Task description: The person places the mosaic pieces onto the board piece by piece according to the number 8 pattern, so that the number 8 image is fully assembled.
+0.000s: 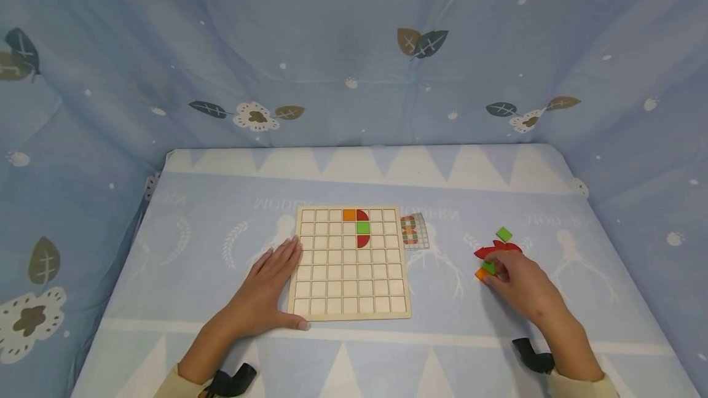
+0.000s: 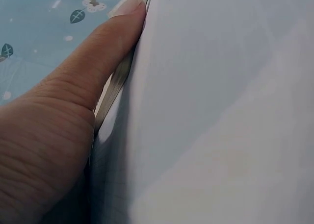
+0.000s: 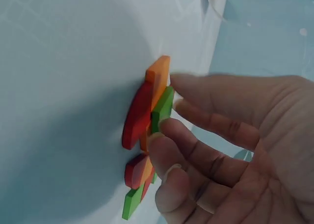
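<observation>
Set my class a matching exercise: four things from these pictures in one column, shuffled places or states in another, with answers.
1. Left hand
2. Board
3. Right hand
4. Card

A. At the loose pieces
B. Beside the board's right edge
C. Touching the board's left edge
D. Holds four pieces in its grid

Answers: 1-C, 2-D, 3-A, 4-B

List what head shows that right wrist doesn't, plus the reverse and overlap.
Head only: left hand touching the gridded wooden board, with four inset tiles: orange, green, two red.
Right wrist only: the right hand's palm side, plus a close-up of the loose tiles' side edges.
Both: right hand's fingertips at a green tile; red and orange ones alongside.
</observation>
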